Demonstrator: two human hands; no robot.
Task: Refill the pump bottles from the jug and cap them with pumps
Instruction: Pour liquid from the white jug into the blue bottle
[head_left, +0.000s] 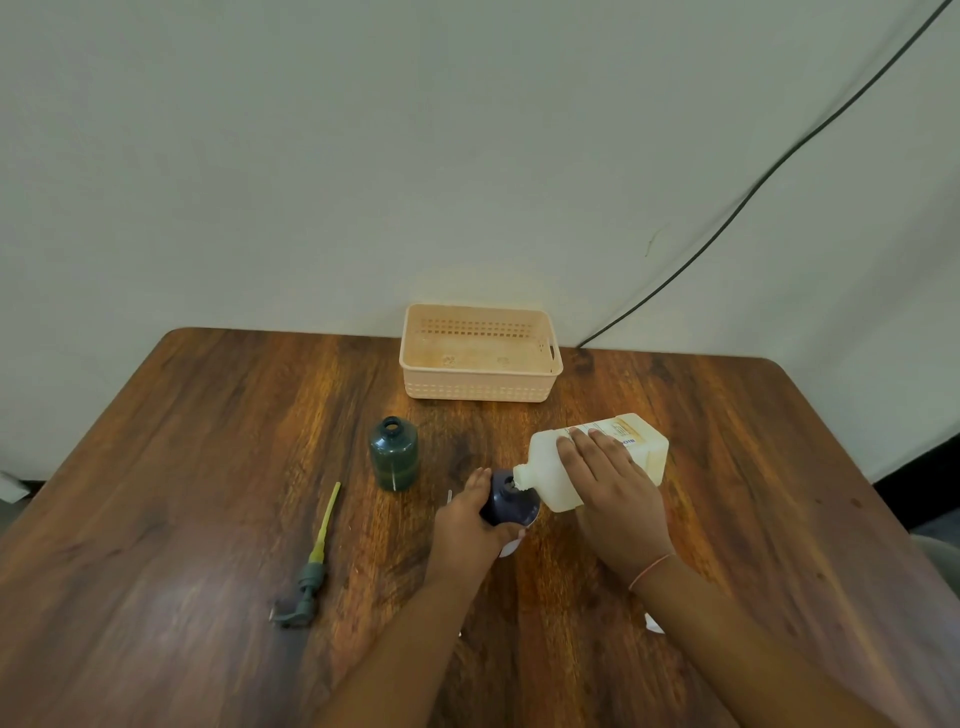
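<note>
Head view of a wooden tabletop (208, 467) set against a pale wall. The left hand (467, 525) grips a dark blue bottle (511, 501), its fingers (480, 480) curled round the body; the bottle stands near the middle of the tabletop with its mouth uncapped. The right hand (613, 499) holds a translucent white jug (548, 467), the fingers lying over its upper side and wrapped about it. The jug is tipped over towards the left, its neck meeting the mouth of the blue bottle. A thin cord bracelet (652, 569) circles the right wrist. To the left, apart from the hands, a green bottle (394, 457) stands upright and uncapped. Farther left and nearer the viewer, a green pump (309, 571) with a yellow dip tube lies flat on the wood. A peach perforated basket (478, 389) sits at the far edge against the wall. A dark cable (779, 161) runs diagonally down the wall on the right. A small white object shows under the left hand; what it is cannot be told.
</note>
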